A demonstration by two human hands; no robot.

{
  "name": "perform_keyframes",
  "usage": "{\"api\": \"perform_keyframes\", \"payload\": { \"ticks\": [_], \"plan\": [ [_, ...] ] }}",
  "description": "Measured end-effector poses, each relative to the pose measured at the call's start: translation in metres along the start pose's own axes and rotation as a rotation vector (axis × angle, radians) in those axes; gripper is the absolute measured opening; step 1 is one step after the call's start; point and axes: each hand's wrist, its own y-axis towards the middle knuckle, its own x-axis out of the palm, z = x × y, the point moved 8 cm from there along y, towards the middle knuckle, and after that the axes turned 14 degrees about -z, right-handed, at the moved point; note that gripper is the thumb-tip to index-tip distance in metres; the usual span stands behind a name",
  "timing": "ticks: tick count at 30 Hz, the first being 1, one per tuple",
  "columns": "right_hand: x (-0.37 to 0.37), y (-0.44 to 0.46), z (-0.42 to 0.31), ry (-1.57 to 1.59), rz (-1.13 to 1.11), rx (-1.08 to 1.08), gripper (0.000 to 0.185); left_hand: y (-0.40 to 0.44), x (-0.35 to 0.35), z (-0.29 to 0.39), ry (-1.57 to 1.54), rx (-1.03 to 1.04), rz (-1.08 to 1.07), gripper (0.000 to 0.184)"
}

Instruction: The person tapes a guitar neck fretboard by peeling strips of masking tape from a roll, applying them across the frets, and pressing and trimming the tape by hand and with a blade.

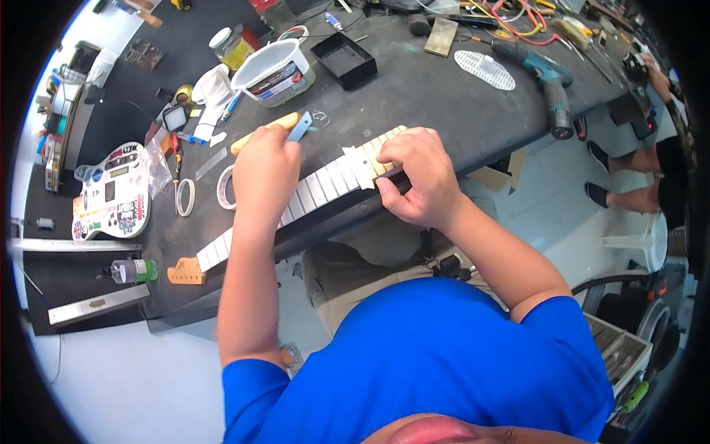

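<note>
A guitar neck [318,188] lies slanted along the front edge of the dark workbench, its wooden headstock [186,271] at the lower left. White tape covers much of its fretboard. My right hand [420,176] is at the upper end of the neck, thumb on the near side and curled fingers on the far side, gripping it. My left hand [266,172] is closed above the middle of the neck, beside a yellow-handled tool [290,120] and a blue piece [299,127]; its fingertips are hidden. A tape roll [226,188] lies just left of that hand.
Beyond the hands are a plastic tub [275,74], a black tray [344,59] and a teal drill [543,78]. A stickered white guitar-shaped object [112,192] and a bottle [134,271] lie at left. Another person's legs [640,177] show at right, near a white stool [640,242].
</note>
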Motion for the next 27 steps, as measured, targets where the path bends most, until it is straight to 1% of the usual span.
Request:
{"api": "perform_keyframes", "payload": {
  "ticks": [1,4,5,6,8,11,14,17,27],
  "plan": [
    [0.001,-0.003,0.0,0.014,0.0,0.013,0.029,-0.013,-0.008,-0.001,-0.183,0.017,0.08,0.02],
    [0.004,0.0,-0.003,-0.005,-0.029,0.014,0.03,-0.044,0.033,-0.002,-1.098,-0.192,-0.264,0.02],
    [0.005,0.001,-0.002,-0.01,-0.033,0.009,0.03,-0.05,0.046,0.006,-1.191,-0.15,-0.336,0.023],
    [0.005,0.001,-0.002,-0.014,-0.038,0.005,0.03,-0.053,0.046,0.012,-1.152,-0.186,-0.312,0.023],
    [0.007,0.001,-0.002,-0.018,-0.045,0.002,0.03,-0.056,0.043,0.012,-1.133,-0.182,-0.202,0.024],
    [0.007,0.002,-0.002,-0.019,-0.052,0.011,0.03,-0.053,0.045,0.012,-1.072,-0.202,-0.326,0.024],
    [0.007,0.001,-0.001,-0.027,-0.057,0.026,0.03,-0.05,0.055,0.005,-1.039,-0.179,-0.32,0.023],
    [0.007,0.002,-0.001,-0.026,-0.04,0.009,0.03,-0.051,0.051,0.008,-0.973,-0.227,-0.302,0.022],
    [0.007,0.001,-0.001,-0.042,-0.05,-0.002,0.029,-0.051,0.046,0.013,-0.873,-0.218,-0.276,0.021]
  ]
}}
